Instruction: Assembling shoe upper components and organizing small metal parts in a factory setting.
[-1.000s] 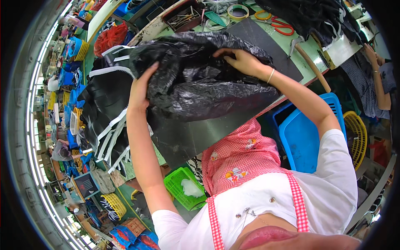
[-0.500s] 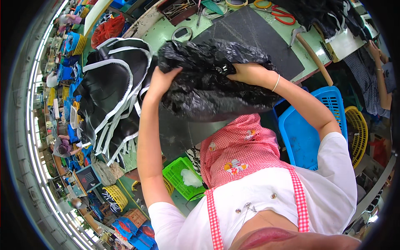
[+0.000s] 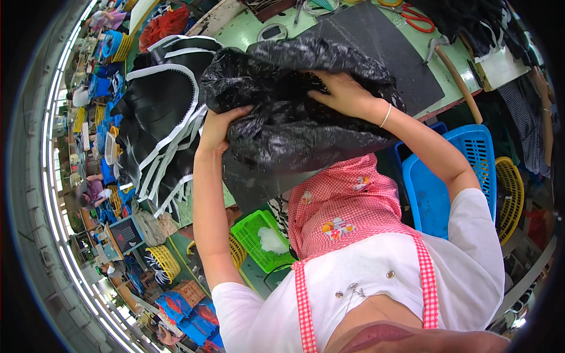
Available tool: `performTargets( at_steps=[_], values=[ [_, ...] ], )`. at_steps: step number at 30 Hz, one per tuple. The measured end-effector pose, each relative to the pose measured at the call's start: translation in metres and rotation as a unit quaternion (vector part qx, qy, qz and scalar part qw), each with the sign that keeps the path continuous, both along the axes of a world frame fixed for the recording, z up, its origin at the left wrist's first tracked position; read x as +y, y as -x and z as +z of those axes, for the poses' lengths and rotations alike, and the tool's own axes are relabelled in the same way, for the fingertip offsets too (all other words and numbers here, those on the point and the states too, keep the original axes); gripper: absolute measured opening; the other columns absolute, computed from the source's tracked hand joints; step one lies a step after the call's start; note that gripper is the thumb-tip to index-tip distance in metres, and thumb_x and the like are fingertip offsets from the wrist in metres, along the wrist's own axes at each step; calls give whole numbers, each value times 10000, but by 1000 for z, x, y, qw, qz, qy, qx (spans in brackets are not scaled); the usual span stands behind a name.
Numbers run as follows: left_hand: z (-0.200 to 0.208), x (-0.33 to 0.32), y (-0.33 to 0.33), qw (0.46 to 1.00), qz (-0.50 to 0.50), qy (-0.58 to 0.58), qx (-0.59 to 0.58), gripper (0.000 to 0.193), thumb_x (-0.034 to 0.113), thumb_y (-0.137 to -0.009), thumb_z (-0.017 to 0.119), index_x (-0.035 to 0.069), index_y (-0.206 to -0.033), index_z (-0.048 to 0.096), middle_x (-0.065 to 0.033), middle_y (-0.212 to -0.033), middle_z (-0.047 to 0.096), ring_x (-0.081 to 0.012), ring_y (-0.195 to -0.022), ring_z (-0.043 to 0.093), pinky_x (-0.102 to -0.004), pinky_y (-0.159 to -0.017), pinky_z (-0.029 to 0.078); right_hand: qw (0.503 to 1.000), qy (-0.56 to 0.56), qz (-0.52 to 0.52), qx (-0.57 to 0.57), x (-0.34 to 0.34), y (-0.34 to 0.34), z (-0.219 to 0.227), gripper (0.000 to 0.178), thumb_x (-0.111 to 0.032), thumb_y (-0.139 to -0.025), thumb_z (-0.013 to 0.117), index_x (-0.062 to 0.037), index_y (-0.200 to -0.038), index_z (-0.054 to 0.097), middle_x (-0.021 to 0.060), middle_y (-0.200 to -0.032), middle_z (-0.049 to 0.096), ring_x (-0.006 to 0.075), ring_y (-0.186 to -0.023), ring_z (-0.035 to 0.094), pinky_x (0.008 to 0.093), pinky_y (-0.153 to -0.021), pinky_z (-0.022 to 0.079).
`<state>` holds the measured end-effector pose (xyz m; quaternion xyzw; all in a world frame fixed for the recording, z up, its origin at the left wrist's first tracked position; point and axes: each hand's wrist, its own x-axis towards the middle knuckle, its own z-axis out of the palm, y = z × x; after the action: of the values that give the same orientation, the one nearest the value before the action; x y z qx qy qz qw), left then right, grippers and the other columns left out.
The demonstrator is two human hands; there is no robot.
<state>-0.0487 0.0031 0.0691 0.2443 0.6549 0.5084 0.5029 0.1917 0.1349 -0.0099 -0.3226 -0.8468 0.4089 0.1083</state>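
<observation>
A crumpled, shiny black plastic bag [image 3: 306,138] lies on the dark work mat, its mouth spread toward me. My left hand [image 3: 220,125] grips the bag's left side, thumb over the plastic and the other fingers hidden. Within the mouth, my right hand [image 3: 347,97] has its thumb and index finger apart; its remaining fingers are partly hidden, and I see nothing held. What lies deep in the bag is too dark to make out. Left of the bag rests a stack of black sheet pieces with white zipper edging [image 3: 159,112].
A hammer [image 3: 456,79] and red-handled scissors [image 3: 418,19] lie at the far right of the bench. A tape roll [image 3: 272,33] sits behind the bag. Below the bench are a blue basket [image 3: 426,194] on the right and a green basket [image 3: 253,232] on the left.
My right hand has gone from pinching the bag's right side to reaching into its mouth with fingers spread. The left hand keeps its hold, slightly lower, and the mouth gapes wider.
</observation>
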Motion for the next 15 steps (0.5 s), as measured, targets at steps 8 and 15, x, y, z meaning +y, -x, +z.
performTargets(
  at_steps=[8, 15],
  values=[
    [-8, -9, -2, 999, -2, 32, -8, 436, -113, -687, 608, -58, -1119, 585, -154, -1005, 665, -246, -833, 677, -349, -731, 567, 983, 47, 21, 174, -14, 10, 19, 268, -246, -950, 550, -62, -1105, 669, 156, -911, 679, 277, -778, 669, 339, -717, 530],
    [0, -6, -27, 992, 20, -7, -122, 408, -95, -671, 593, -55, -1077, 602, -121, -969, 661, -215, -804, 669, -326, -699, 560, 953, -149, 17, 264, -39, 41, 24, 307, -136, -749, 746, -51, -1034, 668, 74, -1087, 642, 285, -881, 658, 383, -784, 531]
  ],
)
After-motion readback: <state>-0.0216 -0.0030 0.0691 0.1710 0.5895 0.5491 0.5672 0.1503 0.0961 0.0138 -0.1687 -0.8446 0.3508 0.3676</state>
